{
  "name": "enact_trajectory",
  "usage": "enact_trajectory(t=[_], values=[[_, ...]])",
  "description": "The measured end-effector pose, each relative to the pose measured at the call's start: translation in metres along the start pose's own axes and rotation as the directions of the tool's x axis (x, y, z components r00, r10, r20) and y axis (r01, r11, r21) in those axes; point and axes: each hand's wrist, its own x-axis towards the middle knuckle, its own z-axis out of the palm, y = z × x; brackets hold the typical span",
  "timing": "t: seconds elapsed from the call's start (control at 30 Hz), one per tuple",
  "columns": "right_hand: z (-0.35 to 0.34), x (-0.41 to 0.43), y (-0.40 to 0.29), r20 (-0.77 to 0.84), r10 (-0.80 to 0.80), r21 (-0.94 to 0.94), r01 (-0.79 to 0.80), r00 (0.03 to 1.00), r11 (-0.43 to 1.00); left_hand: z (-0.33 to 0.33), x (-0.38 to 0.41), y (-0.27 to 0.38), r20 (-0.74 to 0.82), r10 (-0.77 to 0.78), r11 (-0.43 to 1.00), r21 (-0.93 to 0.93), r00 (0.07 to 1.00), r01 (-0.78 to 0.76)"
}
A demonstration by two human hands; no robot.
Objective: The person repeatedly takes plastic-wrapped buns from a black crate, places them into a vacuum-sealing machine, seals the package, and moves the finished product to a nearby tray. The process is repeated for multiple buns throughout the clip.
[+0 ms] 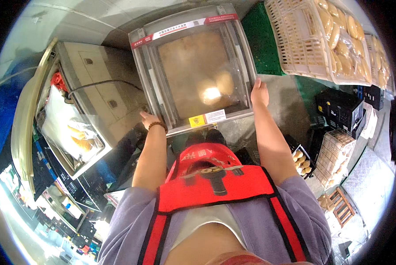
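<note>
In front of me stands a chamber vacuum sealer with its clear lid (194, 63) down. The lid carries a red and white printed strip and a yellow warning label. Through it a brownish plate shows, with a bright glare and a pale yellow patch that I cannot make out. My left hand (150, 121), a beaded bracelet at the wrist, holds the lid's near left edge. At the near right edge, my right hand (260, 93) grips the lid's side, its fingers partly hidden. To the left, a second sealer (95, 76) has its lid (25, 126) raised; a clear plastic bag (73, 129) with yellow-orange pieces lies in it.
White plastic crates (297, 43) of bagged pale-yellow food sit on a green crate (262, 43) at the right. Behind them are black crates (338, 107), a smaller crate of round yellow pieces (302, 162) and a wooden pallet (342, 207). A dark cable (105, 81) crosses the left machine.
</note>
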Motion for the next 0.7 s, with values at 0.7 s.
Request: enact_trajectory(t=[0.7], values=[[0.01,0.0,-0.031,0.03,0.222,-0.301,-0.202,0.975,0.932,0.027,0.016,-0.017,-0.356,0.173,0.925,0.379,0.918,-0.028]])
